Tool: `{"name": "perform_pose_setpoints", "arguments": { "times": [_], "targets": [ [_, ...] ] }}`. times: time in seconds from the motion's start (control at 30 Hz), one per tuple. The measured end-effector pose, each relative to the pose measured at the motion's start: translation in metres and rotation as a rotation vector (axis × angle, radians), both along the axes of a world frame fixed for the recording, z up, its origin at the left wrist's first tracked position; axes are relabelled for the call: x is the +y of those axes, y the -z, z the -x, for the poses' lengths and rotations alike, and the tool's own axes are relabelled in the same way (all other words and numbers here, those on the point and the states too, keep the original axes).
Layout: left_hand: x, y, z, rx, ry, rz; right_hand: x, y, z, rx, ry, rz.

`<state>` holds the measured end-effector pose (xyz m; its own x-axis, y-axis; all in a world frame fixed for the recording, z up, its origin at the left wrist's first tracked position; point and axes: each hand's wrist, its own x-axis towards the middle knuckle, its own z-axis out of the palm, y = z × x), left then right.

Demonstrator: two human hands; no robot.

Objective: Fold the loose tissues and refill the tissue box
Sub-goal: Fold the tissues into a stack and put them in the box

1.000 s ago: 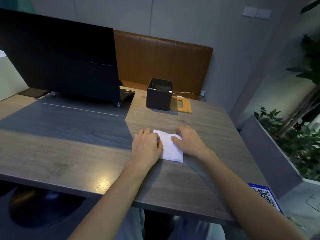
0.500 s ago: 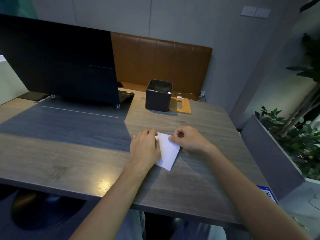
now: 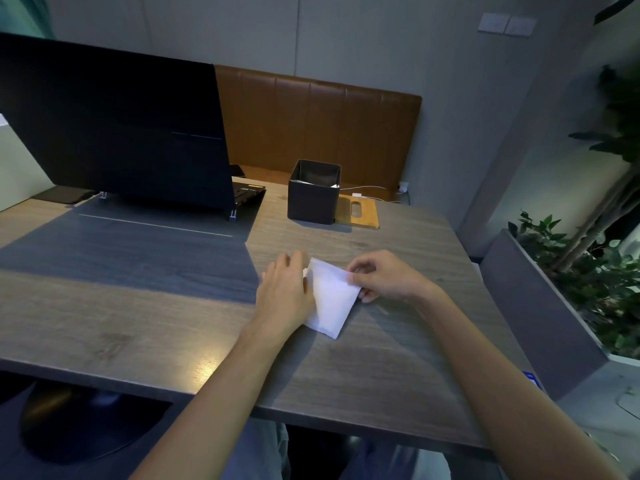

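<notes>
I'm mid-fold, nearer me than the tissue box (image 3: 313,194). My right hand (image 3: 384,277) pinches the tissue (image 3: 330,299) at one edge, and my left hand (image 3: 284,292) grips the other. Next I'd press the crease flat.

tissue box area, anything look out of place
The dark square tissue box stands open. A slotted wooden panel, likely its lid, lies flat on the grey wood-grain table beside it. Otherwise nothing stands out.
</notes>
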<state>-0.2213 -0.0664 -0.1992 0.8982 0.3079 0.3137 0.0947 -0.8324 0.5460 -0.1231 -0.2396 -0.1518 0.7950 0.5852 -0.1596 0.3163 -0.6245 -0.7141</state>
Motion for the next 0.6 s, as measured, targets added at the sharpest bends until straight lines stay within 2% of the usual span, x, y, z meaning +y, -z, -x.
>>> {"name": "perform_pose_setpoints", "arguments": {
  "times": [0.17, 0.27, 0.4, 0.5, 0.6],
  "targets": [
    [0.01, -0.016, -0.027, 0.118, 0.082, 0.476, -0.009, -0.009, -0.01, -0.241, 0.102, -0.064],
    [0.011, -0.024, -0.046, 0.23, 0.178, 0.546, -0.016, -0.011, -0.02, -0.295, 0.192, -0.09],
    [-0.003, -0.028, -0.071, 0.362, 0.29, 0.527, -0.026, -0.008, -0.029, -0.317, 0.237, -0.142],
    [-0.01, -0.024, -0.089, 0.309, 0.309, 0.569, -0.032, -0.005, -0.034, -0.318, 0.234, -0.164],
    [-0.013, -0.014, -0.1, 0.113, 0.297, 0.72, -0.034, -0.003, -0.04, -0.312, 0.248, -0.193]
  ]
}}
